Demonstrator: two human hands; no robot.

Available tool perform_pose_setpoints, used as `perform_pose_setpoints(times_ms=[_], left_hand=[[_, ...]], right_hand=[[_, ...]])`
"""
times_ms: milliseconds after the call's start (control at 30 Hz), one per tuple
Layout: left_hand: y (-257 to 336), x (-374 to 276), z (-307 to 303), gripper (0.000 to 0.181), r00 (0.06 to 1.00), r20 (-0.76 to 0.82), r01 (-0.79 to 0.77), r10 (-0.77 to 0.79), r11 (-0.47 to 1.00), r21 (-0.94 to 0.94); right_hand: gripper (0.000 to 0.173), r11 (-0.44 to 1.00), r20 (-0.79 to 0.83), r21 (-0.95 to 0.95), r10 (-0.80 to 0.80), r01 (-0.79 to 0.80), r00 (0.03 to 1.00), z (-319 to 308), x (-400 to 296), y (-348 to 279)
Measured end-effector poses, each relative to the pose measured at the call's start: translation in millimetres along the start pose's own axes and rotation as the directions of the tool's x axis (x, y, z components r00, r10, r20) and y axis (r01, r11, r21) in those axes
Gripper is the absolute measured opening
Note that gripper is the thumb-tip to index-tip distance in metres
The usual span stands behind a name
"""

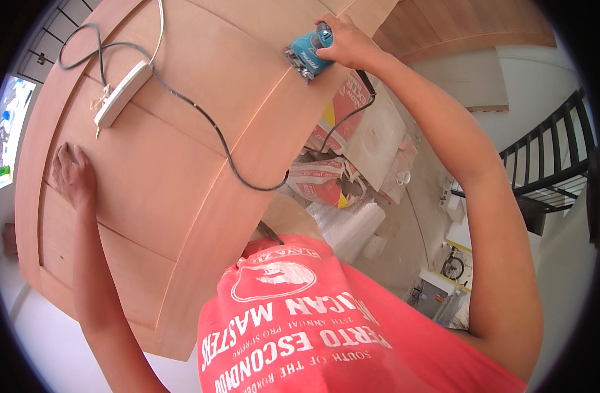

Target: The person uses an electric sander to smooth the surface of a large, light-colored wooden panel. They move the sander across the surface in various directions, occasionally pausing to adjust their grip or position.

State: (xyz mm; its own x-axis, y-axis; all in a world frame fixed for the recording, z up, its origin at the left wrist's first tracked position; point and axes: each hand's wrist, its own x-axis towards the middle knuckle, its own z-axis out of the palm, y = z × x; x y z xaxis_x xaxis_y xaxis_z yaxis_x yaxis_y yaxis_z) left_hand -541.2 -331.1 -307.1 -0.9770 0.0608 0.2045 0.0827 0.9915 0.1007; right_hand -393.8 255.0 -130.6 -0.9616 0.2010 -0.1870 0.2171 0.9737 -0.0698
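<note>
My right hand (354, 42) grips the dark top of a teal electric palm sander (307, 54). The sander sits on the near frame rail of a wooden panel door (167, 162) lying flat before me. A black cord runs down from the sander over the door's edge. My left hand (73, 172) presses on a recessed plank area towards the far rail, its fingers slightly spread and holding nothing. Between the hands, a white power strip (124, 96) lies on the door, with a dark cord (201, 113) looping from it across the near rail and over the edge.
Below the door are red cement bags (314, 184), a flat board (378, 140) and a roll of bubble wrap (351, 226). Another wooden panel (477, 24) stands at the upper right. At the right rises a black stair railing (550, 152). A bicycle (453, 267) is further off.
</note>
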Motion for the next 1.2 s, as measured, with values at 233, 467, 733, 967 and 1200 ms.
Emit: perform_pose_setpoints(times_ms=[233, 467, 733, 967, 1200], left_hand=[[-3, -1, 4, 0.046, 0.997, -0.064, -0.038, 0.036, 0.999, -0.034], [-14, 1, 11, 0.041, 0.994, -0.088, -0.061, 0.059, 0.998, -0.022], [-18, 1, 11, 0.039, 0.993, -0.091, -0.072, 0.069, 0.997, -0.025], [-14, 1, 11, 0.04, 0.994, -0.091, -0.06, 0.057, 0.998, -0.029], [-18, 2, 13, 0.04, 0.993, -0.096, -0.065, 0.062, 0.998, -0.027]], right_hand=[[0.071, 0.999, -0.014, -0.032, -0.024, 0.023, 1.0, -10, 56, 79], [0.071, 1.0, -0.04, -0.012, -0.021, 0.02, 0.999, -21, 108, 156], [0.072, 1.0, -0.053, 0.006, -0.022, 0.022, 0.998, -36, 158, 236], [0.074, 0.996, -0.061, 0.031, 0.084, -0.082, 0.995, -47, 182, 286], [0.077, 0.997, -0.074, -0.038, 0.058, -0.06, 0.996, -35, 141, 265]])
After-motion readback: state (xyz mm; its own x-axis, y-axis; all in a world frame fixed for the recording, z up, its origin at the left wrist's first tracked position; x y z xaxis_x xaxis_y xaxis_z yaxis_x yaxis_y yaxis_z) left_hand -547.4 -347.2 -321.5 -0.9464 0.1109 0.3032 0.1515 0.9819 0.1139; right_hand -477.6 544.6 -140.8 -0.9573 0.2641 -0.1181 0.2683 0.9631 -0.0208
